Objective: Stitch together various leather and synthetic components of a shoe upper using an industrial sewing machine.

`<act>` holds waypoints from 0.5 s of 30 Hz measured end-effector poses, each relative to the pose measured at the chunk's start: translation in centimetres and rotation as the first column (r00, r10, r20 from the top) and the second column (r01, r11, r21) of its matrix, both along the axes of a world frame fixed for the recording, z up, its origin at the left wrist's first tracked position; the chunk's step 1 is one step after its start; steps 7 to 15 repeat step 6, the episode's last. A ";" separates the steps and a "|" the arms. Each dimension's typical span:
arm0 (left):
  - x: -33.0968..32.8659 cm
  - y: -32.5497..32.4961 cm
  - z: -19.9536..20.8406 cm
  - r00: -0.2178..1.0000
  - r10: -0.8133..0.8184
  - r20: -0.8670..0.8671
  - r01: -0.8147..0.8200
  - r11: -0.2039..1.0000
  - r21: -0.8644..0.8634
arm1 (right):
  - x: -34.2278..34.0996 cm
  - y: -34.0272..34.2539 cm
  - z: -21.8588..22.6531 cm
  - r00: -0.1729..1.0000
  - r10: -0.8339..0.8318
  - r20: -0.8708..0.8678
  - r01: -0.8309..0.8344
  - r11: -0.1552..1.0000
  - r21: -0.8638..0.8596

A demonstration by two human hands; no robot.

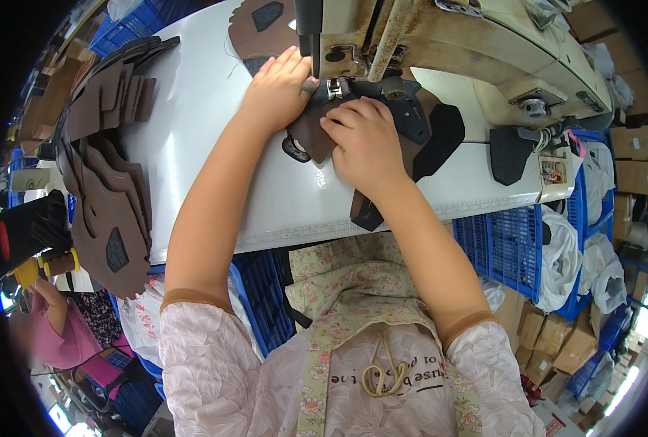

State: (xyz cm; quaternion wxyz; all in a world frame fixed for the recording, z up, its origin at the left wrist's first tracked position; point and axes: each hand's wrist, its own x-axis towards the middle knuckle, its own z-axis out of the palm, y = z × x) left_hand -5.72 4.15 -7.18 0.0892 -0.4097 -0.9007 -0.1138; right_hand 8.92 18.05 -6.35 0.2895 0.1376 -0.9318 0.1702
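Under the presser foot (336, 88) of a worn cream sewing machine (484, 47) lies a brown leather-like piece (315, 133) with black panels. My left hand (279, 91) rests with its fingers stretched out on the left side of the work, close to the machine's head. On the right, my right hand (365, 142) lies on the same brown piece just in front of the foot, fingers spread and slightly bent. A black panel (440, 142) sticks out to the right of it. The needle tip is too small to make out.
Stacked brown cut pieces (112, 189) hang over the left edge of the white table (200, 131). Another brown piece (254, 36) lies beyond my left hand. A black piece (509, 156) sits at the right. Blue crates (509, 244) stand below; a person in pink (61, 328) is at far left.
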 end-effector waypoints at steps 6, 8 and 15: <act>-0.3 0.2 0.7 0.998 0.024 0.052 -0.020 0.995 -0.093 | -0.5 0.1 -0.3 1.000 -0.002 -0.026 0.002 1.000 -0.011; -0.3 0.2 0.7 0.998 0.024 0.052 -0.020 0.995 -0.093 | -0.5 0.1 -0.3 1.000 -0.002 -0.026 0.002 1.000 -0.011; -0.3 0.2 0.7 0.998 0.024 0.052 -0.020 0.995 -0.093 | -0.5 0.1 -0.3 1.000 -0.002 -0.026 0.002 1.000 -0.011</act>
